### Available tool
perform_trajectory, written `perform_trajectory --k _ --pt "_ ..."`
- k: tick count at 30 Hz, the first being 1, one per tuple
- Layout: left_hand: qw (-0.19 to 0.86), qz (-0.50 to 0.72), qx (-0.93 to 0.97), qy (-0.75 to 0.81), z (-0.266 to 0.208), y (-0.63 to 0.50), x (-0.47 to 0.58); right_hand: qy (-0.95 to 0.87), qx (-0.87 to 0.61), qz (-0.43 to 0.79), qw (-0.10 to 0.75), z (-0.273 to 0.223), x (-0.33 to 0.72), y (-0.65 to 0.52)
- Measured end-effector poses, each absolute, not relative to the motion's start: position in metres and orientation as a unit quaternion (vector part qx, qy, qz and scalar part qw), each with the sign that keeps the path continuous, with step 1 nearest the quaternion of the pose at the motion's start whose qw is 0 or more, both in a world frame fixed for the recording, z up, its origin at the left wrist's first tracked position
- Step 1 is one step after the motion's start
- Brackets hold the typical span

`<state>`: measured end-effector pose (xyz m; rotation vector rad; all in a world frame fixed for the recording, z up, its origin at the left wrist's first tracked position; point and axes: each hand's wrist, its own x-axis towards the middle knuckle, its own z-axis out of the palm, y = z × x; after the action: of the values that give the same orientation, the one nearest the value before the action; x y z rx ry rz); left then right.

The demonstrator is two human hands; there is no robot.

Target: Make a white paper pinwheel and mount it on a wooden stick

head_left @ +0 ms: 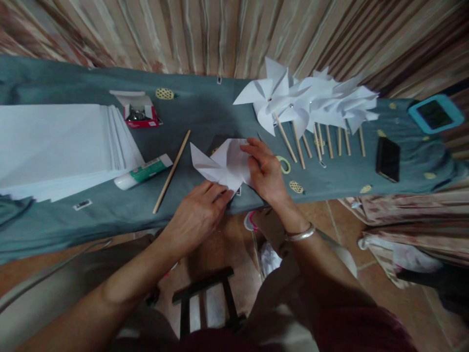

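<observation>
Centrally: left hand (200, 208) and right hand (266, 173), both grasping one partly folded white paper piece (229, 161), mid-frame, near the front edge of the teal printed cloth (205, 107). Step in hand, apparently: shaping blades — next move likely calls for gathered points held at centre. Left of centre: tan wooden stick (171, 172), bounding the room. Upper right: white paper pinwheels (302, 117) — working room: cloth above the piece.

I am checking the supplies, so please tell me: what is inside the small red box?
The red box holds a heap of small, shiny, metallic-looking pieces; their exact shape is too small to tell. The top pieces cover whatever lies beneath, including the bottom.
</observation>
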<state>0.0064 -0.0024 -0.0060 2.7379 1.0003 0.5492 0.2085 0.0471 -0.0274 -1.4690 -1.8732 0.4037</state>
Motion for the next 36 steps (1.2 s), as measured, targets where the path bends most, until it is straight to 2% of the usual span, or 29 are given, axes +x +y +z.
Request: perform_trajectory --k 8,15,20,25,28,32,36 --pt "0.073 0.190 0.920 0.335 -0.008 -0.002 0.007 -0.767 -0.587 0.097 0.242 -0.024 0.200 0.077" --pt "0.044 0.158 0.925 0.344 -0.002 -0.001 -0.003 -0.749 -0.609 0.092 0.244 -0.010 0.208 0.079" --pt "-0.002 0.174 0.916 0.362 0.001 0.010 -0.024 -0.711 -0.639 0.163 0.242 -0.003 0.225 0.063" --pt "-0.019 0.187 0.901 0.391 -0.002 0.024 -0.042 -0.645 -0.645 0.310 0.267 -0.001 0.237 0.032" --pt "-0.018 0.211 0.889 0.406 0.001 0.027 -0.047 -0.632 -0.629 0.383 0.244 0.005 0.243 0.015" --pt "0.004 0.251 0.884 0.395 0.012 0.014 -0.035 -0.619 -0.639 0.407 0.208 0.012 0.246 0.006" --pt "0.048 0.207 0.922 0.323 0.016 -0.007 -0.005 -0.600 -0.643 0.430 0.201 0.017 0.239 0.005"
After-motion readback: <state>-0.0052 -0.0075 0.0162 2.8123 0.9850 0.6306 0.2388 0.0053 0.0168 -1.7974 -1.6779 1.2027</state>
